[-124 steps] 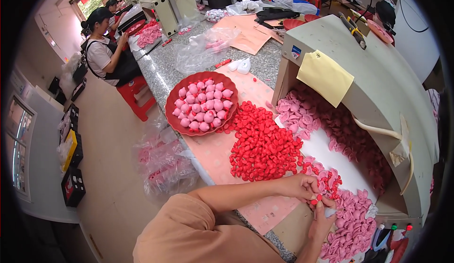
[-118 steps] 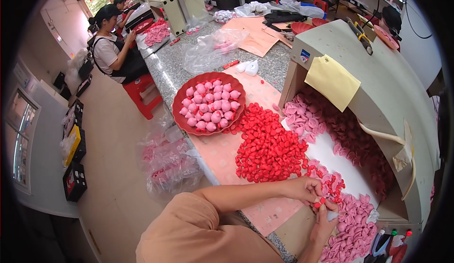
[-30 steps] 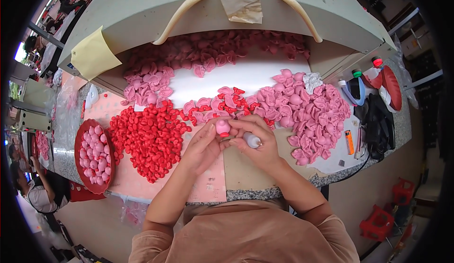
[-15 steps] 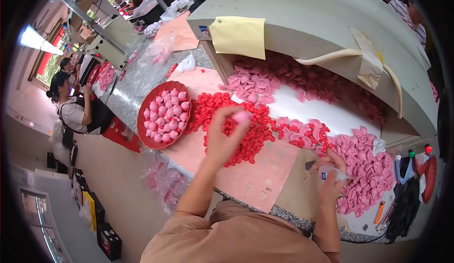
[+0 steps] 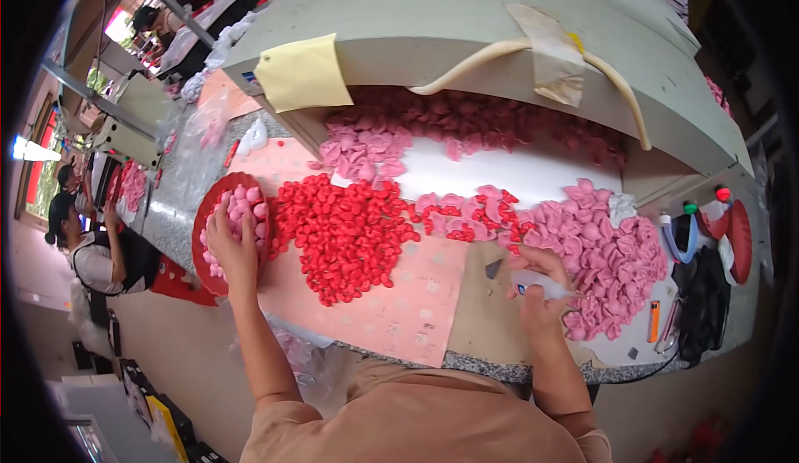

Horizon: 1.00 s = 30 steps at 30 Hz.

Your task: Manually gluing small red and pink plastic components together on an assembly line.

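My left hand [image 5: 235, 251] reaches over the red scalloped basin [image 5: 200, 246], fingers spread above the round pink pieces [image 5: 243, 205] heaped in it. Whether a fingertip still touches one of them is unclear. My right hand [image 5: 543, 290] is closed around a small translucent squeeze bottle [image 5: 533, 281], its thin nozzle pointing right toward a heap of pink petal-shaped pieces [image 5: 599, 255]. A small red piece shows by its index fingertip. Between the hands lies a big pile of small glossy red pieces [image 5: 345, 238]. More pink pieces with red ones on them [image 5: 466, 216] lie behind.
A grey cabinet hood [image 5: 399, 30] overhangs the back of the worktop, with pink pieces [image 5: 362, 146] under it. At the right are an orange lighter-like stick [image 5: 653, 321], a black bag [image 5: 703, 305] and capped bottles. A white bottle [image 5: 252, 136] stands behind the basin. Other people sit at far left.
My left hand has moved left from above the red pile, where it pinched a pink piece, to the basin. The right hand still grips the bottle. The whole view has shifted.
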Tool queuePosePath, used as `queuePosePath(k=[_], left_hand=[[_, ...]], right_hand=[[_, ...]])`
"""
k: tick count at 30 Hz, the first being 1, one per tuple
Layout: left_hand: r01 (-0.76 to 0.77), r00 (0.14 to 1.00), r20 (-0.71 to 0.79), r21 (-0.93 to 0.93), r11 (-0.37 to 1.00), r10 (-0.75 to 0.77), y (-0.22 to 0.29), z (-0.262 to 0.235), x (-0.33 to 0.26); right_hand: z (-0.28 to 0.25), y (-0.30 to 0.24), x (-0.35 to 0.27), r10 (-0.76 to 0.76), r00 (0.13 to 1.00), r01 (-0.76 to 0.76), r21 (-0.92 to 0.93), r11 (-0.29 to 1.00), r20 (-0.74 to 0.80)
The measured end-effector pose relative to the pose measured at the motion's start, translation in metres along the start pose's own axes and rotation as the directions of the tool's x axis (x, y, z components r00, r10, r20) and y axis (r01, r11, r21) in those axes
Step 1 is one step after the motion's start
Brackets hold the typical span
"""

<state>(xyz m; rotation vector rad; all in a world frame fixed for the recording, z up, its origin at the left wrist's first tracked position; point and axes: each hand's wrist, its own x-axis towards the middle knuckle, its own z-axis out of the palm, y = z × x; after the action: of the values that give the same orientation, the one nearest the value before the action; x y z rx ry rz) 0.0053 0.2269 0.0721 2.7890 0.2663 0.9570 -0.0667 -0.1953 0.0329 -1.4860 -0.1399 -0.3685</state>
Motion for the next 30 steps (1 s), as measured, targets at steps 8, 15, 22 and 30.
queuePosePath(k=[8,15,22,30], left_hand=[[-0.226,0.850,0.231,-0.653,0.723,0.474,0.185,0.055,0.000],[-0.285,0.609,0.446,-0.648,0.706,0.655,0.246,0.057,-0.010],[-0.451,0.598,0.285,-0.653,0.608,0.749,0.233,0.082,-0.012],[0.032,0.771,0.247,-0.936,0.351,0.587,0.244,0.037,-0.040]], right_hand=[[-0.013,-0.006,0.005,-0.090,0.989,0.090,-0.007,0.996,-0.121],[-0.013,-0.021,0.021,-0.092,0.944,0.093,-0.010,0.996,-0.317],[-0.004,-0.029,0.021,-0.013,0.946,0.005,-0.024,1.000,-0.323],[0.009,-0.012,0.012,0.158,0.974,-0.178,-0.118,0.977,-0.160]])
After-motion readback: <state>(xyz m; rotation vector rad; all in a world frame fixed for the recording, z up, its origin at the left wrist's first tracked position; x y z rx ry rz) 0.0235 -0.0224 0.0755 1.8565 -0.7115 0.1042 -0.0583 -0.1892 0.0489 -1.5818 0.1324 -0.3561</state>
